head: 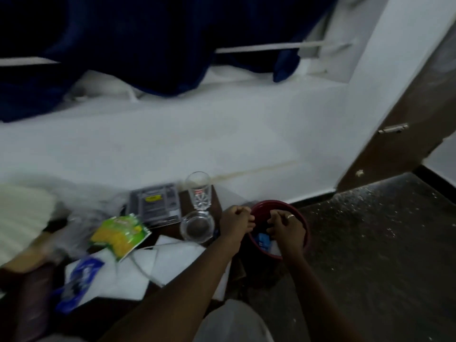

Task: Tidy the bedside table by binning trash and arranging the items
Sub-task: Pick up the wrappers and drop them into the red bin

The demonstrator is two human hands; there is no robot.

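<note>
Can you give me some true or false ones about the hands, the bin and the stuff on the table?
1. The left hand and right hand are both at the red bin. True.
2. The tall glass lies on its side. False: it stands upright.
3. A blue thing is inside the bin. True.
4. The green and yellow packet is in the bin. False: it lies on the table.
5. The ring is on the left hand. False: it is on the right hand.
</note>
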